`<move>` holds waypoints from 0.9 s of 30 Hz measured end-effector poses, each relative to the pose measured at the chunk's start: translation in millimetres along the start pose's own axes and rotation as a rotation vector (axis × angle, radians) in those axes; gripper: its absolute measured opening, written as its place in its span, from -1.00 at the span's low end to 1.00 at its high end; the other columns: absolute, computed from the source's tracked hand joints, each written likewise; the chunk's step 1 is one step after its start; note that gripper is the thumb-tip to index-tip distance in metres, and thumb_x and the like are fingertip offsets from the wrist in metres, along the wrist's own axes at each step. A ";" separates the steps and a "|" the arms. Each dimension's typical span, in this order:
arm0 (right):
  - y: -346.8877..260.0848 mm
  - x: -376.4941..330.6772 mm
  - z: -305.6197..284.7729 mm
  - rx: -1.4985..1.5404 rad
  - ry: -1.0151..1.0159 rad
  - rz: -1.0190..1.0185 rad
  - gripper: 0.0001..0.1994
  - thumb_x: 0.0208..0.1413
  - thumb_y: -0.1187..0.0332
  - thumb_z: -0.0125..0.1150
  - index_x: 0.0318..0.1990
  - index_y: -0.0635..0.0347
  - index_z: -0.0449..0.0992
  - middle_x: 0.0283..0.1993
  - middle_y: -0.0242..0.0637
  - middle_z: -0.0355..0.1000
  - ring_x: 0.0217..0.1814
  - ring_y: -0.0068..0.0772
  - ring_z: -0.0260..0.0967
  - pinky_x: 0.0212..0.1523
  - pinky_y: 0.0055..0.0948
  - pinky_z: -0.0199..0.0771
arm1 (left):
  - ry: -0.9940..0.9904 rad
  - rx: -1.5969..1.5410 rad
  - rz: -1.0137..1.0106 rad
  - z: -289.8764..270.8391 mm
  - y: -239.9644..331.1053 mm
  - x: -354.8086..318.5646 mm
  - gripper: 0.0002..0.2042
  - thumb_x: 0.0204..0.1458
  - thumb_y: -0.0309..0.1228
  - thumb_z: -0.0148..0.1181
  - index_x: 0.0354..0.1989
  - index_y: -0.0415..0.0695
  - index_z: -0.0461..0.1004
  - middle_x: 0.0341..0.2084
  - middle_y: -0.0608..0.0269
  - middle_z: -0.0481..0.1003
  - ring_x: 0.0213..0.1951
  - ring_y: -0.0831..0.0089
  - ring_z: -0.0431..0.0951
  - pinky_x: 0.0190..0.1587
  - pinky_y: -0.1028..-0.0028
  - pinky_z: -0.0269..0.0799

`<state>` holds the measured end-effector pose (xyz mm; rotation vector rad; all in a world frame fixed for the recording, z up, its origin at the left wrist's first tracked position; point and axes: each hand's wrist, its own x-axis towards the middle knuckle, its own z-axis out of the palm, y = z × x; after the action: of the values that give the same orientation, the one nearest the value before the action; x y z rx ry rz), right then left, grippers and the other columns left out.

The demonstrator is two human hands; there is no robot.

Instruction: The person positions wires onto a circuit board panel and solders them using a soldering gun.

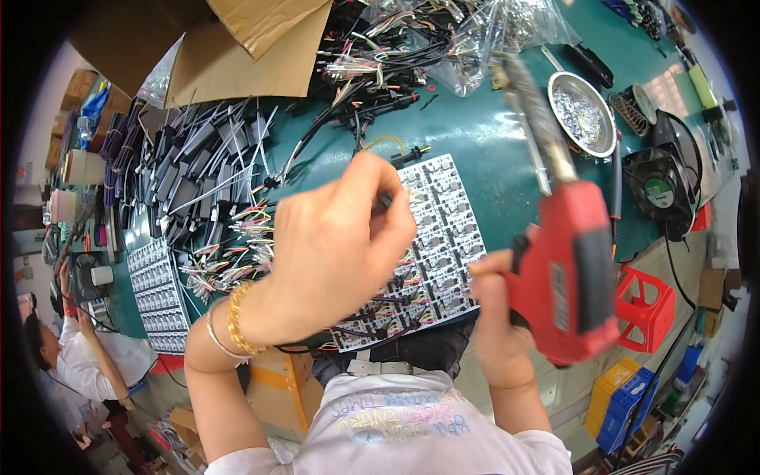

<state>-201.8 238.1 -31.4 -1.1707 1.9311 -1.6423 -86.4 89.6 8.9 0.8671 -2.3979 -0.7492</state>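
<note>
My right hand (503, 321) is wrapped round the grip of a red and black soldering gun (566, 277), whose long metal barrel points up and away, blurred by motion. My left hand (340, 237), a gold bracelet at its wrist, is closed in a pinch above a white panel of small circuit boards (443, 229). Something dark shows between its thumb and forefinger, too hidden to name. Just beyond its knuckles lies a black connector with a yellow wire (416, 154), at the panel's far edge. Several thin wires cross the panel's near part.
Left lie black modules with cables (210, 150) and a second board panel (158, 293). A wire heap (380, 63) and cardboard box (245, 63) stand at the back. Right are a metal dish (582, 115), a spring holder (629, 119), a fan (661, 186) and a red stool (645, 309). A co-worker (87, 356) sits far left.
</note>
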 end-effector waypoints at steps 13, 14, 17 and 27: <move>23.4 -39.6 -44.1 0.169 0.151 0.260 0.04 -0.10 -0.40 0.00 0.22 0.48 0.03 -0.74 -0.48 0.17 -0.75 -0.61 0.13 -0.63 -0.56 0.26 | -0.164 -0.192 -0.082 47.7 -62.9 29.5 -0.91 -0.05 -0.52 0.17 -0.45 -0.28 0.42 -0.42 0.23 0.34 -0.54 0.51 0.29 -0.45 0.51 0.26; 25.9 -40.8 -48.3 0.192 0.097 0.266 0.04 -0.09 -0.40 0.01 0.22 0.49 0.03 -0.75 -0.48 0.16 -0.76 -0.61 0.12 -0.64 -0.56 0.25 | -0.168 -0.177 -0.097 49.1 -63.7 31.4 -0.91 -0.06 -0.52 0.18 -0.47 -0.28 0.42 -0.42 0.23 0.34 -0.54 0.51 0.29 -0.45 0.51 0.27; 26.9 -41.0 -44.1 0.228 0.049 0.299 0.02 -0.07 -0.38 0.02 0.19 0.53 0.06 -0.76 -0.48 0.15 -0.78 -0.60 0.10 -0.67 -0.56 0.22 | -0.183 -0.117 -0.123 49.1 -60.3 32.0 -0.91 -0.07 -0.52 0.18 -0.49 -0.29 0.43 -0.42 0.21 0.34 -0.54 0.48 0.33 -0.45 0.49 0.30; 22.3 -30.4 -44.7 0.307 -0.010 0.589 -0.32 -0.16 -0.33 0.23 -0.32 0.26 0.41 -0.65 -0.42 0.28 -0.63 -0.58 0.21 -0.60 -0.54 0.16 | -0.260 -0.056 -0.054 44.8 -60.5 38.1 -0.94 -0.11 -0.54 0.19 -0.48 -0.28 0.46 -0.40 0.11 0.39 -0.46 0.21 0.49 -0.41 0.36 0.40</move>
<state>-223.6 289.9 -47.5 -0.4306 1.7097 -1.5143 -113.5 38.9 -52.8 0.8596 -2.5717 -1.0000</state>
